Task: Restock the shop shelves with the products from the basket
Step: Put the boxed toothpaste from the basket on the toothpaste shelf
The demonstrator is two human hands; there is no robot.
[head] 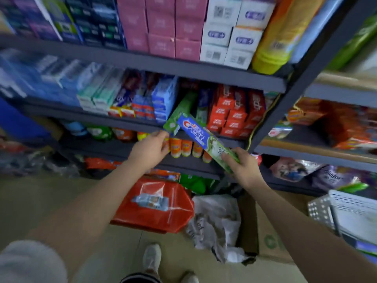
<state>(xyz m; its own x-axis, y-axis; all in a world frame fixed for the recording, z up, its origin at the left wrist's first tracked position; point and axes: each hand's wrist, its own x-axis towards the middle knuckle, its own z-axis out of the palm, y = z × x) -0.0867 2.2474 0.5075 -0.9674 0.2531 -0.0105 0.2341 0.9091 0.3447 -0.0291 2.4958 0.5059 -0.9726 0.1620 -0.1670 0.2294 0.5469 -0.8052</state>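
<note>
My right hand (242, 166) grips the lower end of a blue and green Crest toothpaste box (201, 137), which points up and left toward the toothpaste shelf (122, 119). A second green toothpaste box (179, 113) leans out of that shelf between blue packs and red boxes. My left hand (152, 151) is at the lower end of that green box, fingers curled near its corner; whether it grips the box I cannot tell. A white perforated basket (346, 211) stands at the right edge.
Dark metal shelves hold pink and white boxes (183, 27) above and orange cans (183, 148) below. A shelf upright (285, 103) runs diagonally at the right. On the floor lie a red bag (155, 205), crumpled paper (216, 221) and flat cardboard (269, 242).
</note>
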